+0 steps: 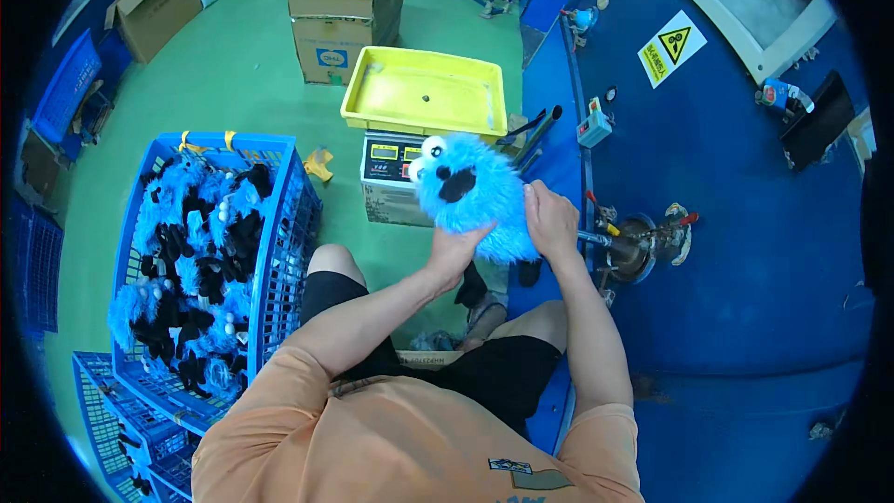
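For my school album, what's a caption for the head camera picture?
Left hand and right hand hold a fluffy blue toy near a yellow tray.

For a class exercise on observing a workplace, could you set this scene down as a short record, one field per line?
Item in hand: blue plush toy, furry, with white eyes and a black patch
Left hand: holding its lower edge
Right hand: gripping its right side
Person's left: blue crate of blue-and-black plush items
Ahead: yellow tray above a boxy device
Farther off: open cardboard box
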Demonstrator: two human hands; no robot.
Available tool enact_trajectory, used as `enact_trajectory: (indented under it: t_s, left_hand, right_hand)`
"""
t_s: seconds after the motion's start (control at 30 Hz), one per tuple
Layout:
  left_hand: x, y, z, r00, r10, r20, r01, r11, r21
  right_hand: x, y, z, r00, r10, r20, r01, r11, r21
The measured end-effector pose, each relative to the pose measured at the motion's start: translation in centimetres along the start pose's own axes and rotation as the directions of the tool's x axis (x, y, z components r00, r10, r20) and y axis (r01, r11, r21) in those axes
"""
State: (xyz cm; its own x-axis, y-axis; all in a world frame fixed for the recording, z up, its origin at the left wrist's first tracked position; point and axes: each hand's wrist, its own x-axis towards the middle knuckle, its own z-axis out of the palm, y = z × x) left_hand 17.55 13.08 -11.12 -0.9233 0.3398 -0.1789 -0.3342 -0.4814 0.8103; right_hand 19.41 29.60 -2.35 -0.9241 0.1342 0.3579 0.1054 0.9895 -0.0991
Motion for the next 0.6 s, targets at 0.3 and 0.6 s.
enact_trajectory:
  t_s: [0.3, 0.6]
  left_hand:
    - [-0.1, -0.3, -0.4, 0.969, -0.246, -0.022, 0.246, 0.966, 0.072]
    - [-2.0, 0.8, 2.0, 0.906, -0.416, 0.081, 0.414, 0.909, 0.035]
  right_hand:
    - [0.3, -0.7, -0.3, 0.999, 0.022, 0.049, -0.021, 0.999, -0.026]
    - [-0.7, 2.2, 0.1, 0.998, -0.064, -0.024, 0.063, 0.998, -0.032]
